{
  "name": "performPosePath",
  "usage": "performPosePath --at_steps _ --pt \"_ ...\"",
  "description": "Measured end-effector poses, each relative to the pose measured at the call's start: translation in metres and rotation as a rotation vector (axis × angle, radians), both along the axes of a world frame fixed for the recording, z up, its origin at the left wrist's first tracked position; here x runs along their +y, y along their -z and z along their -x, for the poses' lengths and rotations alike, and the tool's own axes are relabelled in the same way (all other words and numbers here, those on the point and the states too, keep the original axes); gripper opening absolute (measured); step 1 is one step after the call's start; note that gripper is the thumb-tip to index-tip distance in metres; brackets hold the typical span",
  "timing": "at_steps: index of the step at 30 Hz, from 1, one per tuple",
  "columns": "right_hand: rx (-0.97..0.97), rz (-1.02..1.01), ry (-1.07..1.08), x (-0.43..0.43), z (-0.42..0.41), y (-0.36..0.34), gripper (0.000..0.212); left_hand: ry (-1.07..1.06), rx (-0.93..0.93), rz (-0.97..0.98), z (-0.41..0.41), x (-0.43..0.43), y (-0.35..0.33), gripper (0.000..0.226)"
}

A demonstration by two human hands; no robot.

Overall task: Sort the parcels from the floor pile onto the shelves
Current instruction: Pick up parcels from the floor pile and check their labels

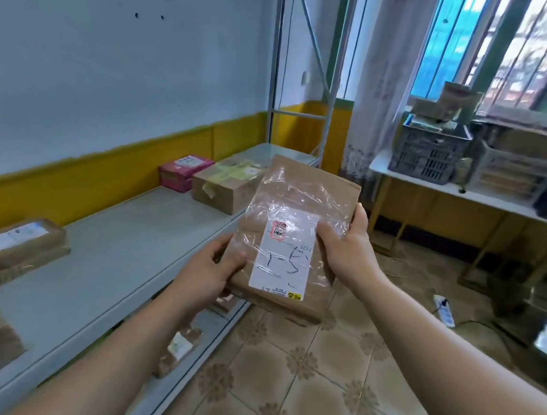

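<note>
Pale-walled room with a yellow band low down, looking along a grey metal shelf [117, 251] on the left and patterned floor tiles [313, 382] on the right.

Holding a brown wrapped parcel [300, 196] in the air, just over the shelf's front edge, between both hands. Gripping its near left corner with the left hand [210, 268], thumb lying on the top face, fingers curling underneath. Clamping its right edge with the right hand [346, 246], thumb pressing on the clear wrap beside the white label [285, 260], fingers wrapping behind.

Pointing the parcel's long axis away from the body, far end raised and leaning slightly right, label face looking up at the camera.

Lying on the shelf beyond the parcel: a pink box [184, 171] just beside a cardboard box [223, 184] with pale tape. Lying nearer on the left: a flat brown package [15, 249]. Sitting on a lower level under the left forearm: a small labelled packet [179, 350]. Standing by the window on a white table [438, 187]: plastic crates [428, 150] holding cardboard. Lying on the tiles near the table legs: a white power strip [444, 310].
</note>
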State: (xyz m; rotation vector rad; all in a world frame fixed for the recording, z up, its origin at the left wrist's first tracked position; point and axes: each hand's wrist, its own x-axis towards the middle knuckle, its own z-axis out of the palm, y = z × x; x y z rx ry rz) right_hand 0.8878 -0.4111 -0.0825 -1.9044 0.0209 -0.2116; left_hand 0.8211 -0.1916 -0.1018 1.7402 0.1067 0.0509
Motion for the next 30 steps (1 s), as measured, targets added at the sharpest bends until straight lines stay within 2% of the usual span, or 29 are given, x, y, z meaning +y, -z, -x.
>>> performPosePath --at_steps 3,8,10,11,13,15,21,24,28,30 --pt "-0.008 -0.027 -0.019 -0.024 -0.052 0.001 0.052 -0.004 -0.021 -0.021 -0.053 -0.024 0.0 0.034" --pt "-0.036 -0.045 -0.047 -0.069 -0.148 0.0 0.055 -0.029 -0.045 -0.045 -0.145 -0.068 0.0 0.036" --pt "-0.039 -0.055 -0.052 -0.089 -0.187 -0.007 0.059 -0.048 -0.031 -0.022 -0.18 -0.084 -0.002 0.03" --pt "-0.034 -0.05 -0.048 -0.098 -0.207 -0.011 0.065 -0.05 -0.013 -0.016 -0.196 -0.091 -0.004 0.027" --pt "-0.008 -0.005 -0.036 -0.114 -0.246 -0.018 0.091 -0.057 0.022 -0.034 -0.225 -0.102 -0.007 0.021" --pt "0.001 0.049 -0.04 -0.123 -0.282 -0.023 0.099 -0.059 0.023 -0.048 -0.253 -0.108 -0.006 0.016" --pt "0.01 0.058 -0.064 -0.112 -0.376 -0.013 0.091 -0.168 0.022 -0.049 -0.333 -0.105 0.001 0.029" --pt "0.02 0.029 -0.053 -0.1 -0.433 -0.006 0.09 -0.272 -0.038 -0.051 -0.387 -0.092 0.006 0.026" --pt "-0.017 0.021 -0.036 -0.085 -0.515 -0.003 0.085 -0.354 -0.117 -0.076 -0.476 -0.079 0.012 0.041" --pt "-0.031 0.04 -0.022 -0.08 -0.558 -0.005 0.084 -0.432 -0.126 -0.027 -0.525 -0.077 0.013 0.047"
